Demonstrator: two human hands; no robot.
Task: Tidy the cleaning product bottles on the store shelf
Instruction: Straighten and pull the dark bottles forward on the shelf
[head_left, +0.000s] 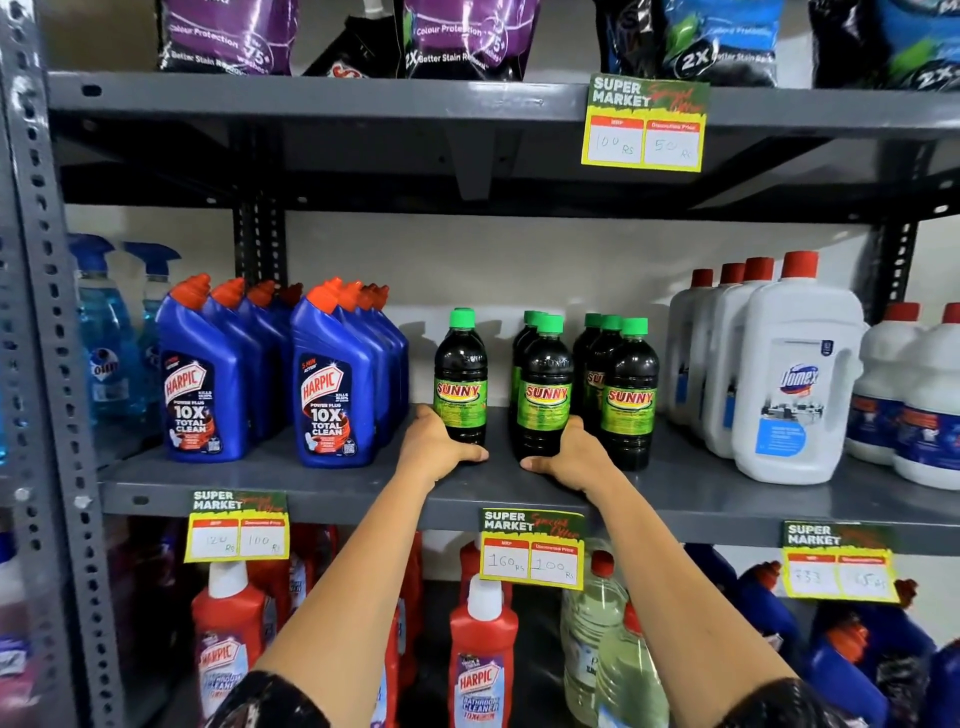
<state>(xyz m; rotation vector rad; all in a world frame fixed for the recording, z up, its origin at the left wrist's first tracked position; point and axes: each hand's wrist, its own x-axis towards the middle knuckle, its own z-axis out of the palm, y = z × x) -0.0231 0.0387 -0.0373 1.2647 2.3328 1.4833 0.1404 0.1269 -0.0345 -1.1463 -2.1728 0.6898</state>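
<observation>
On the grey middle shelf (322, 480) stand several dark Sunny bottles with green caps. My left hand (439, 447) is wrapped around the base of a lone Sunny bottle (460, 371) standing left of the others. My right hand (569, 457) grips the base of the front bottle of the middle row (545, 384), with more bottles behind it. A third row of Sunny bottles (628, 389) stands just to the right. All bottles are upright on the shelf.
Blue Harpic bottles (332, 384) stand in two rows to the left, blue spray bottles (106, 332) beyond them. White Domex jugs (795, 374) fill the right. Price tags (531, 548) hang from the shelf edges. Red and clear bottles sit below, pouches above.
</observation>
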